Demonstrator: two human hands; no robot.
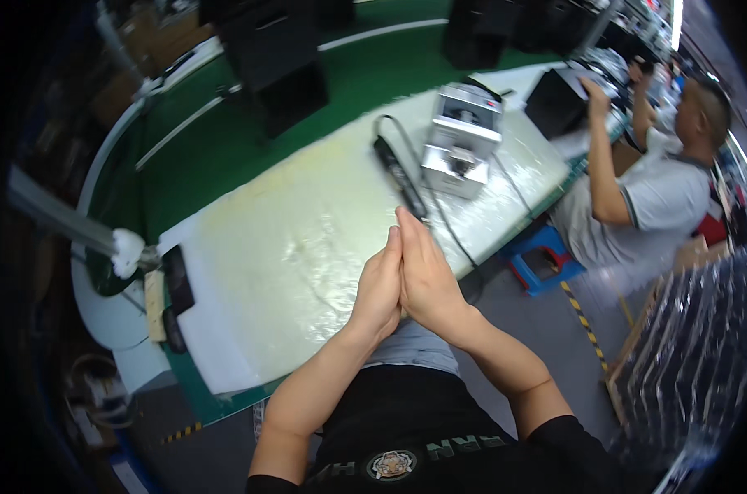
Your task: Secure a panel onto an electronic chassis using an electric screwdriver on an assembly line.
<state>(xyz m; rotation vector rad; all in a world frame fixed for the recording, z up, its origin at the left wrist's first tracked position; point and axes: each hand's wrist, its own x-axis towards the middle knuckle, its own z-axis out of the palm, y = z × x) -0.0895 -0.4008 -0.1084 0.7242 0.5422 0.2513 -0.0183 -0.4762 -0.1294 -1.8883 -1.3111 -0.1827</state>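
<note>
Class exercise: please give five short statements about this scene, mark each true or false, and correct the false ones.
1. The person's bare left hand and bare right hand are placed together. True.
2. The black, cylindrical corded tool is gripped in the right hand. False: it lies on the long, pale-topped table.
3. A silver, box-shaped metal unit stands on the table. True.
4. The low plastic stool is all yellow. False: it is blue and red.
5. A co-worker in a light short-sleeved shirt is at the picture's right. True.
</note>
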